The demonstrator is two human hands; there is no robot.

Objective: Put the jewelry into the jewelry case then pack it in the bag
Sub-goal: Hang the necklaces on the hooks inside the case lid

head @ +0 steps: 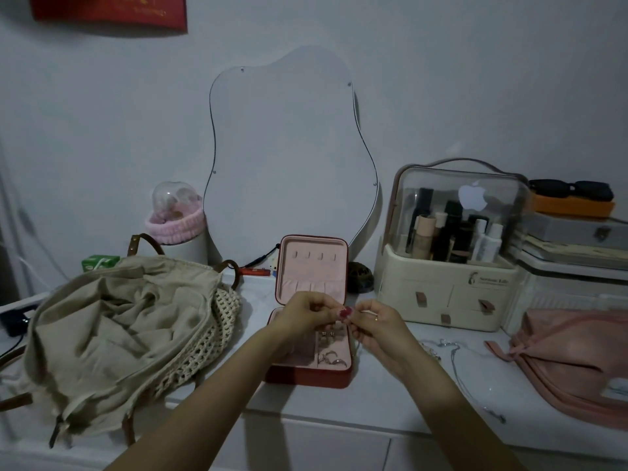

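pink-lined jewelry case [314,266] open; left hand [306,316] + right hand [373,322] pinching sth tiny, can't id. lower it into a free slot.

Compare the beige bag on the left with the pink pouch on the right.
The beige bag is larger, with a crocheted outer layer and brown straps; the pink pouch is smooth and strapless as far as shown. The beige bag gapes open, its lining bunched; the pink pouch lies flat, partly out of frame. Both rest on the white countertop.
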